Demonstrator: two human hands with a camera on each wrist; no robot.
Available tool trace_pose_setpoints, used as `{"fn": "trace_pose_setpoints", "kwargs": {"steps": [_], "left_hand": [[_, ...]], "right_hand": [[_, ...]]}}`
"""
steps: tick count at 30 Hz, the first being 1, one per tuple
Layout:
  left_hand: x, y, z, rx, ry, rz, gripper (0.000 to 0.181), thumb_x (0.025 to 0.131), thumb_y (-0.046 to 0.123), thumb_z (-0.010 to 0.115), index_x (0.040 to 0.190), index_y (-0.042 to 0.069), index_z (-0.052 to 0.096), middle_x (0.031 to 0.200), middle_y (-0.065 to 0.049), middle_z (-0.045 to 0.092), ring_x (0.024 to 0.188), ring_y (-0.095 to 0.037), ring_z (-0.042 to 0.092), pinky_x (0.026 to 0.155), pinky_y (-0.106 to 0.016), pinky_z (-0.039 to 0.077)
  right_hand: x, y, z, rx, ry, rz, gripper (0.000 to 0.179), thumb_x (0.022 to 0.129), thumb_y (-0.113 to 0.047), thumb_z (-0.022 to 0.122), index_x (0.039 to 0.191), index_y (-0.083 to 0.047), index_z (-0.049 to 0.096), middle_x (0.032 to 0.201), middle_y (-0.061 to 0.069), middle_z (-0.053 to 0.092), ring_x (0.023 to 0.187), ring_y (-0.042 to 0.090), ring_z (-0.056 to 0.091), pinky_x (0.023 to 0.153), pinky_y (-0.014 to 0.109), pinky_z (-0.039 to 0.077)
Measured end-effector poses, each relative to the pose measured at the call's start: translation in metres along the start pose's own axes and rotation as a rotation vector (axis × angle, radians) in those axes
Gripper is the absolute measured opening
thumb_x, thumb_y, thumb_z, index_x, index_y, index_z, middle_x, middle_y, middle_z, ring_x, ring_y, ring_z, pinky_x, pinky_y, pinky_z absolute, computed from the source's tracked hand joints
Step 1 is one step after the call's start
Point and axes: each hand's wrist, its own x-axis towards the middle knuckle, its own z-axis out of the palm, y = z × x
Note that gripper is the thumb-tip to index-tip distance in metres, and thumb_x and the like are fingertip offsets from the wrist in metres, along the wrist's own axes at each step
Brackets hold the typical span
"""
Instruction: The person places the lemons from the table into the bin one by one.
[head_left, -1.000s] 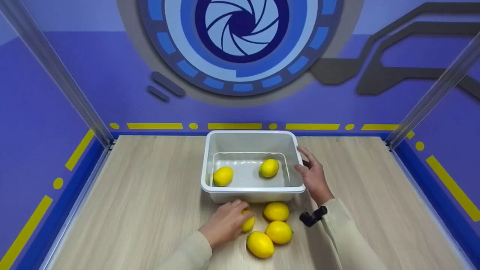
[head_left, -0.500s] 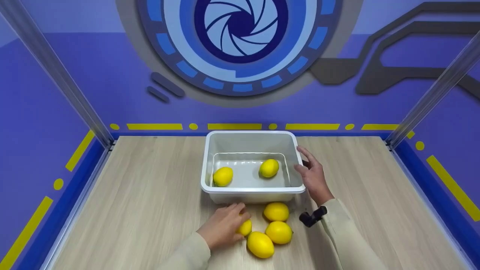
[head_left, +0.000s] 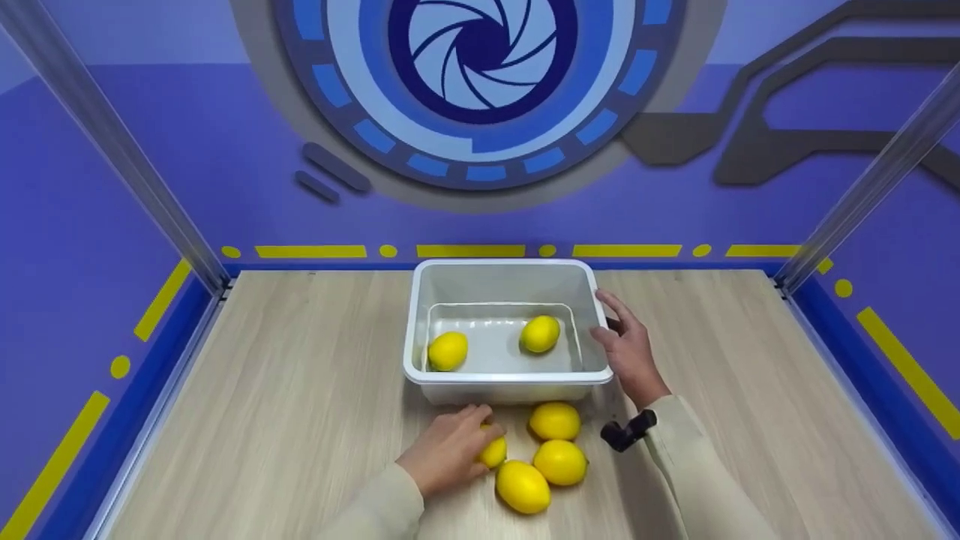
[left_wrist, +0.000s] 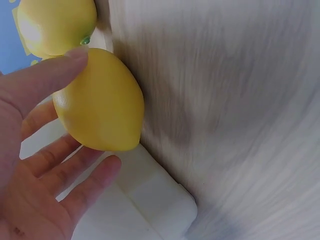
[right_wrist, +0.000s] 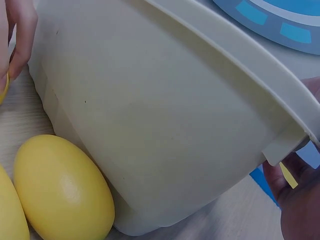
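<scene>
A white plastic bin [head_left: 510, 391] stands at the back middle of the table. Two lemons lie inside it, one lemon [head_left: 448, 351] at the left and another lemon [head_left: 540, 334] at the right. My right hand [head_left: 634, 364] grips the bin's right rim, thumb inside and fingers outside. Just in front of the bin, my left hand [head_left: 446, 451] holds a lemon [head_left: 493, 452] on the table, partly hidden by the fingers. In the left wrist view, the thumb touches this lemon [left_wrist: 102, 102] on one side, with the fingers round the other.
Three loose lemons sit close together right of my left hand: a back lemon [head_left: 555, 421], a middle lemon [head_left: 560, 462] and a front lemon [head_left: 523, 487]. Purple panels [head_left: 180, 187] enclose the wooden table [head_left: 300, 360] at the back and sides.
My left hand has shifted slightly left with its lemon, and its thumb now shows on the lemon's near side. The right hand and the bin have stayed in place.
</scene>
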Motion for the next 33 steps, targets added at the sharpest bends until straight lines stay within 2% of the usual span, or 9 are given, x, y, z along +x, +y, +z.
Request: {"fn": "trace_pose_setpoints", "kwargs": {"steps": [5, 8, 11, 17, 27, 33], "left_hand": [[0.0051, 0.0014, -0.001, -0.013, 0.01, 0.006, 0.042, 0.082, 0.03, 0.075, 0.121, 0.019, 0.063, 0.113, -0.001, 0.057, 0.097, -0.016, 0.058, 0.086, -0.03, 0.054], [0.0063, 0.002, -0.0009, -0.019, -0.003, 0.014, 0.042, 0.083, 0.03, 0.075, 0.122, 0.019, 0.062, 0.115, -0.001, 0.059, 0.099, -0.015, 0.059, 0.088, -0.029, 0.054], [0.0048, 0.0016, 0.0002, -0.019, -0.004, 0.026, 0.044, 0.083, 0.031, 0.075, 0.123, 0.019, 0.061, 0.116, -0.001, 0.06, 0.101, -0.015, 0.059, 0.089, -0.029, 0.053], [0.0014, 0.0001, 0.0025, -0.01, 0.032, 0.058, 0.043, 0.083, 0.031, 0.075, 0.122, 0.018, 0.062, 0.113, 0.0, 0.06, 0.097, -0.015, 0.059, 0.086, -0.028, 0.054], [0.0023, -0.0009, 0.0002, -0.028, 0.012, 0.038, 0.043, 0.084, 0.031, 0.074, 0.124, 0.019, 0.062, 0.115, 0.001, 0.06, 0.1, -0.014, 0.058, 0.09, -0.03, 0.053], [0.0005, -0.0004, -0.0036, -0.025, 0.014, 0.022, 0.042, 0.084, 0.03, 0.073, 0.123, 0.019, 0.061, 0.117, 0.001, 0.06, 0.102, -0.015, 0.058, 0.09, -0.03, 0.053]], "right_hand": [[0.0015, -0.0026, -0.0036, -0.006, 0.003, -0.01, 0.059, 0.097, -0.008, 0.051, 0.15, -0.028, 0.035, 0.153, 0.012, 0.038, 0.136, 0.032, 0.043, 0.108, 0.052, 0.041], [0.0019, -0.0022, -0.004, 0.0, 0.006, -0.011, 0.059, 0.097, -0.008, 0.051, 0.149, -0.028, 0.035, 0.152, 0.013, 0.039, 0.135, 0.032, 0.043, 0.107, 0.052, 0.041], [0.0014, -0.0005, -0.0031, 0.004, 0.006, -0.007, 0.058, 0.097, -0.007, 0.051, 0.149, -0.027, 0.035, 0.153, 0.011, 0.038, 0.137, 0.032, 0.042, 0.108, 0.052, 0.041], [0.0014, 0.0026, -0.0021, 0.014, 0.011, -0.013, 0.059, 0.097, -0.005, 0.05, 0.149, -0.025, 0.036, 0.154, 0.01, 0.037, 0.137, 0.032, 0.042, 0.107, 0.052, 0.042], [0.0018, 0.0041, -0.0034, 0.019, 0.011, -0.024, 0.058, 0.096, -0.004, 0.05, 0.149, -0.026, 0.037, 0.153, 0.01, 0.038, 0.136, 0.032, 0.043, 0.106, 0.054, 0.042], [0.0009, 0.0036, -0.0012, 0.025, 0.005, -0.026, 0.06, 0.095, -0.004, 0.051, 0.149, -0.026, 0.037, 0.152, 0.014, 0.039, 0.137, 0.036, 0.042, 0.106, 0.056, 0.041]]}}
